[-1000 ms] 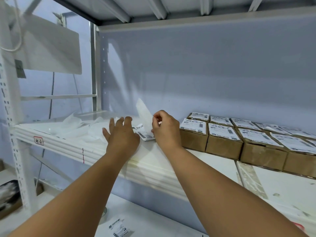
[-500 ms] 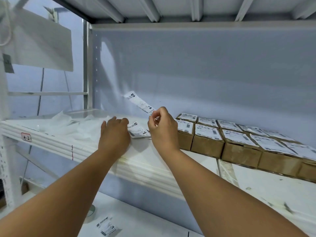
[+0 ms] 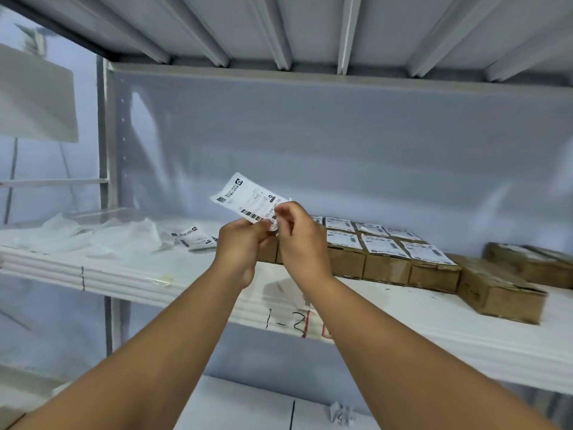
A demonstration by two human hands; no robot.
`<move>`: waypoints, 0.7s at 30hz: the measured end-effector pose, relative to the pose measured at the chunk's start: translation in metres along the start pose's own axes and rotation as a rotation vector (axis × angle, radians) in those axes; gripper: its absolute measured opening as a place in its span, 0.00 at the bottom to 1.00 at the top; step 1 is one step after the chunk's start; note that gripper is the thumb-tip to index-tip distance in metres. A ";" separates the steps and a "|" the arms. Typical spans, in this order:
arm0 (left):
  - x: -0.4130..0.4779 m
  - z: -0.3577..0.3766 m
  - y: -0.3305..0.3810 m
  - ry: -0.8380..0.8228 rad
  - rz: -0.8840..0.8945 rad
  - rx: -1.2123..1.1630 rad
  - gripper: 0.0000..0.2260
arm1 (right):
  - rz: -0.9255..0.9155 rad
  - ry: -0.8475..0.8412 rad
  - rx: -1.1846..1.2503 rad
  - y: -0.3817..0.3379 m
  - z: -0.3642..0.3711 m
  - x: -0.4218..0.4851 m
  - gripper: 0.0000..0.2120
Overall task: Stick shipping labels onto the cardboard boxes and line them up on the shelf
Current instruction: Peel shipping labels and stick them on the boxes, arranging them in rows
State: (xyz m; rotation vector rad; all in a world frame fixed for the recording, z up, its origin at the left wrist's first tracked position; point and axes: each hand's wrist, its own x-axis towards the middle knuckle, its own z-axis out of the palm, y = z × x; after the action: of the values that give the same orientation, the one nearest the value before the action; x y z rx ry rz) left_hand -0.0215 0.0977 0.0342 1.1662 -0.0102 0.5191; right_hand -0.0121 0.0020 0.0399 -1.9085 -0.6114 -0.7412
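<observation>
A white shipping label [image 3: 245, 197] with barcodes is held up above the white shelf [image 3: 403, 311]. My left hand [image 3: 240, 246] and my right hand [image 3: 299, 234] both pinch its lower right corner, fingertips close together. Behind my hands, small cardboard boxes with labels on top [image 3: 384, 256] stand in rows on the shelf. Two plain cardboard boxes [image 3: 499, 290] without visible labels lie to their right. More loose labels [image 3: 193, 238] rest on the shelf to the left of my hands.
Crumpled translucent backing sheets [image 3: 93, 237] pile up at the shelf's left end. An upper shelf [image 3: 310, 32] hangs overhead. The shelf's front edge bears handwritten marks [image 3: 285, 321]. A lower shelf [image 3: 248, 408] holds a crumpled scrap [image 3: 339, 414].
My right hand lifted a label off the shelf. My left hand left the pile and came up to pinch the same label. The view shifted right, revealing unlabelled boxes.
</observation>
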 end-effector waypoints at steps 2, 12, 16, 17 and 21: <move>-0.014 0.017 0.003 -0.009 -0.010 -0.046 0.08 | -0.021 0.038 -0.026 0.001 -0.019 -0.004 0.10; -0.058 0.079 0.005 -0.142 0.007 0.120 0.11 | 0.371 0.275 0.386 0.019 -0.117 -0.004 0.02; -0.066 0.098 0.003 -0.175 0.014 0.188 0.12 | 0.443 0.301 0.522 0.025 -0.140 -0.011 0.05; -0.067 0.102 0.002 -0.174 0.014 0.199 0.11 | 0.456 0.292 0.537 0.026 -0.144 -0.012 0.06; -0.071 0.115 -0.006 -0.143 0.024 0.233 0.12 | 0.475 0.272 0.661 0.029 -0.156 -0.018 0.05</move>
State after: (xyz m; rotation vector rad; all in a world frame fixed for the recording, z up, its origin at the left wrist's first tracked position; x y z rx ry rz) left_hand -0.0525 -0.0322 0.0569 1.4309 -0.0886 0.4653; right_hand -0.0412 -0.1531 0.0638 -1.2375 -0.1759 -0.4052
